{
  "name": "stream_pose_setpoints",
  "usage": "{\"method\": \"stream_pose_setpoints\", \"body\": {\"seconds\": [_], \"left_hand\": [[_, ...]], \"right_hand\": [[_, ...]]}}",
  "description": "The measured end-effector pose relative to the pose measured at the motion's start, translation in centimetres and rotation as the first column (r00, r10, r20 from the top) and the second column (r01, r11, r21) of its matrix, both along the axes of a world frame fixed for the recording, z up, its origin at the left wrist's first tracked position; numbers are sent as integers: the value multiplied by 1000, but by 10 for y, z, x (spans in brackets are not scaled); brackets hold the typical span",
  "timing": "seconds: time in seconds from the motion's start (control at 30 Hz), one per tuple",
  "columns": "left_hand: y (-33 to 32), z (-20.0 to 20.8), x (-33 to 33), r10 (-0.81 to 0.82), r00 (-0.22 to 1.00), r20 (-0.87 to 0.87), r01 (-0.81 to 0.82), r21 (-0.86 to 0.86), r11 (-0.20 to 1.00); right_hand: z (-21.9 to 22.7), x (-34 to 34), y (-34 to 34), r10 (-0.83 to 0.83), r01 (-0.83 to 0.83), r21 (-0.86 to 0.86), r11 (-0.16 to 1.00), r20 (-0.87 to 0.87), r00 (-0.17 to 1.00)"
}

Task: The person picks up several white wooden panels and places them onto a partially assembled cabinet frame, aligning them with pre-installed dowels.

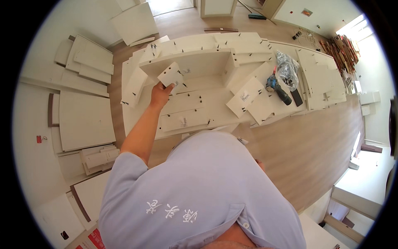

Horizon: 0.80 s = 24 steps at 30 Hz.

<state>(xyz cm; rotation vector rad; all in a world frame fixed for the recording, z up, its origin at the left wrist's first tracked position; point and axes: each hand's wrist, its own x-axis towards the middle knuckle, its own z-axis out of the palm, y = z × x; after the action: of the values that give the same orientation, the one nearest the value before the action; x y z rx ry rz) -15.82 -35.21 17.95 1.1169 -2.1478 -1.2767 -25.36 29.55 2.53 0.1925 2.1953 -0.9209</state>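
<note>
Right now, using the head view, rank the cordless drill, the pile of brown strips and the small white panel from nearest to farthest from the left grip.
1. Small white panel: held in the left grip.
2. Cordless drill: to the right, across the white panels.
3. Pile of brown strips: far right, near the wall.
</note>
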Motion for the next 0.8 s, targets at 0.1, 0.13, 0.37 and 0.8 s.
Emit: {"method": "stream_pose_setpoints", "body": {"seconds": [0.1,0.13,0.37,0.8], "left_hand": [[14,11,15,-63,998,24,68,-291,954],[25,25,26,-158,985,-70,107,-472,875],[53,75,104,-379,923,-66,187,-785,591],[-30,27,141,548,671,-499,-552,157,819]], "right_hand": [[25,-11,-10,88,-88,23,996,-24,996],[36,-12,-18,53,-53,22,998,7,999],[28,-17,-40,283,-285,196,938,43,958],[81,-33,-180,222,-221,-15,975,43,974]]}}
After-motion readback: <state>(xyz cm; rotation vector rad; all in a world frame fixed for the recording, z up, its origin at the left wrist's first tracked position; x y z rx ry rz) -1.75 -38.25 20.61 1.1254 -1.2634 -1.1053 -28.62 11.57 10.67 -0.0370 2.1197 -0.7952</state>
